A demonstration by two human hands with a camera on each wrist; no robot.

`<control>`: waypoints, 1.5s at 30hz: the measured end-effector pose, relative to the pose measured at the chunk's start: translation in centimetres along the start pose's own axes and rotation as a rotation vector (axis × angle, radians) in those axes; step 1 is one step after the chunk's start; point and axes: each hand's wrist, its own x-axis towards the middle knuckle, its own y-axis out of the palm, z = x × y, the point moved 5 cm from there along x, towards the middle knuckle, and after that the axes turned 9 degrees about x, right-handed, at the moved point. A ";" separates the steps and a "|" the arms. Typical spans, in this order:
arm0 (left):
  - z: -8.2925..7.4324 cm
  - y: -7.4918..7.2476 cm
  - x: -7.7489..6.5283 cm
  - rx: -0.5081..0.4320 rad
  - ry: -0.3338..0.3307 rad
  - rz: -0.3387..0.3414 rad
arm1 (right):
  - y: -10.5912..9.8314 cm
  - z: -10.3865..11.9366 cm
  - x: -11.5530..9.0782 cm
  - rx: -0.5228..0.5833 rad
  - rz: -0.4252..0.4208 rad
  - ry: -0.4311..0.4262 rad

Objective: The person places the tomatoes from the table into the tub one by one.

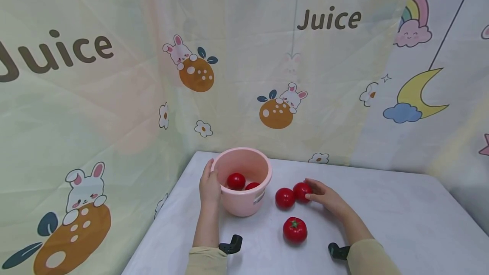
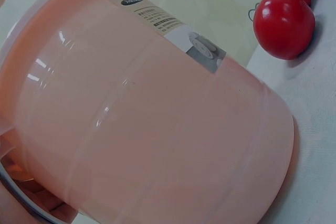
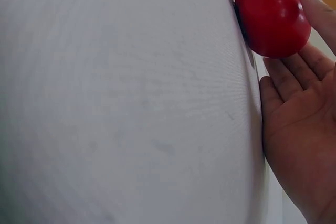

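Observation:
A pink bucket stands on the table, its mouth tilted toward me, with a red tomato and part of another tomato visible inside. My left hand grips its left side at the rim; in the left wrist view the bucket wall covers most of that hand. My right hand has its thumb and fingers around a tomato on the table, the thumb on the near side. Touching that one on the left is a second tomato. Nearer me sits a tomato with a green stem.
White cloth covers the table. A printed curtain hangs along the back and left edges. A black wrist-worn device sits at the left wrist, another black device at the right.

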 end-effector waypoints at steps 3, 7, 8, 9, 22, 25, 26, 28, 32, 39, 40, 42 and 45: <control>0.0 0.0 0.0 0.002 0.000 0.000 | 0.0 -0.1 0.0 -0.012 -0.004 0.004; 0.0 -0.1 -0.1 0.002 0.002 -0.002 | 0.1 -0.2 0.0 -0.021 -0.004 0.004; 0.0 -0.1 -0.1 0.000 0.002 -0.002 | 0.1 -0.2 0.1 -0.023 -0.005 0.004; 0.0 -0.1 -0.1 -0.001 0.000 -0.003 | 0.1 -0.2 0.1 -0.026 -0.006 0.003; 0.0 -0.2 0.0 -0.016 -0.006 0.003 | 0.1 -0.1 0.0 -0.049 -0.042 0.010; 0.0 -0.2 -0.1 -0.013 -0.002 0.004 | 0.1 -0.2 0.0 -0.040 -0.043 0.011; 0.0 -0.2 -0.1 -0.011 -0.001 0.004 | 0.1 -0.2 0.0 -0.039 -0.045 0.012; 0.0 -0.2 -0.1 -0.008 -0.001 0.004 | 0.1 -0.3 0.0 -0.049 -0.040 0.003; 0.0 -0.2 -0.1 -0.013 -0.001 0.005 | -0.1 -0.4 0.1 -0.059 -0.059 0.000; 0.0 -0.1 0.0 -0.007 -0.003 0.002 | -0.4 -0.1 0.1 -0.065 -0.067 0.012; 0.0 -0.1 0.0 -0.005 -0.003 0.001 | -0.5 0.0 0.1 -0.069 -0.065 0.012; 0.0 -0.1 0.1 -0.003 0.001 0.001 | -0.7 0.3 0.1 -0.065 -0.067 0.009; 0.0 0.0 0.1 0.000 0.008 0.002 | -1.1 1.1 0.1 -0.062 -0.065 -0.007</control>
